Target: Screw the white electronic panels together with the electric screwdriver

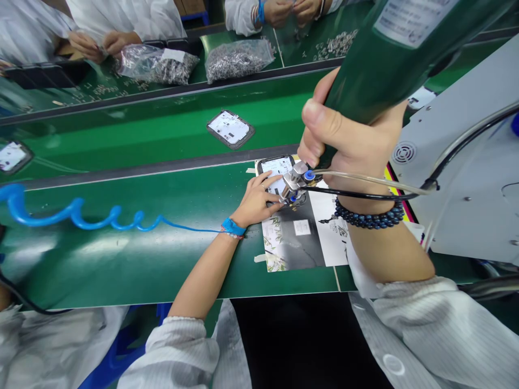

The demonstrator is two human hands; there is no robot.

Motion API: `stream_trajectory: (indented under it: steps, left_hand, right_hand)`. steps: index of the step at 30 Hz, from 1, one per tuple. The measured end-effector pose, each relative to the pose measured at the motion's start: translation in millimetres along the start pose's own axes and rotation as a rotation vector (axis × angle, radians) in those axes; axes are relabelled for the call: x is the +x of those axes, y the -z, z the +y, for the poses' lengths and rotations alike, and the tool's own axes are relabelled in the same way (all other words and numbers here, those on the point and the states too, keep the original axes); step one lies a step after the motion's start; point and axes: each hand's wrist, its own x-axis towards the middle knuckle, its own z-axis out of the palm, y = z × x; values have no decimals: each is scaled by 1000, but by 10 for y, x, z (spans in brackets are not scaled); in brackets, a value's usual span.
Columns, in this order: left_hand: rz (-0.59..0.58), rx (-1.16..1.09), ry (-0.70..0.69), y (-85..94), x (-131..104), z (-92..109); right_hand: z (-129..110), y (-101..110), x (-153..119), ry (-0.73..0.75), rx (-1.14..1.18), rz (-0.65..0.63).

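My right hand [357, 140] is wrapped round a thick green power screwdriver [377, 65], its body tilted up and to the right. At the lower end, a metal head [292, 183] with blue fittings and thin tubes sits over a phone-like frame [278, 163] with a white face. My left hand [255, 200] lies on that frame with fingers spread, the fingertips close to the metal head. The tool and my fingers hide part of the frame. Under it is a printed sheet [298, 243] taped to the green bench.
A blue coiled cord [117, 216] runs to my left wrist strap [232, 226]. Another frame [230, 128] lies on the green strip beyond. A grey machine [466, 162] stands at right. Across the bench, people's hands [101, 46] work near bags of small metal parts [239, 59].
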Motion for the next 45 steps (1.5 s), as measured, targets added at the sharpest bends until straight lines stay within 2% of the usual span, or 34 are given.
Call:
stream_trajectory:
  steps: [22,36,41,45]
  left_hand:
    - [-11,-25,35,21,11,16]
    - [7,-4,23,-33,5,-27]
    - [12,-10,35,-32,13,-26]
    - [30,-15,45,-27,-19,-44]
  right_hand:
    - [-3,-21,-16,22,-19,-1]
    - [4,-26,-50,44,24,-12]
    - [75,-56,-78,19,15,53]
    - [123,-127,-77,38,22,18]
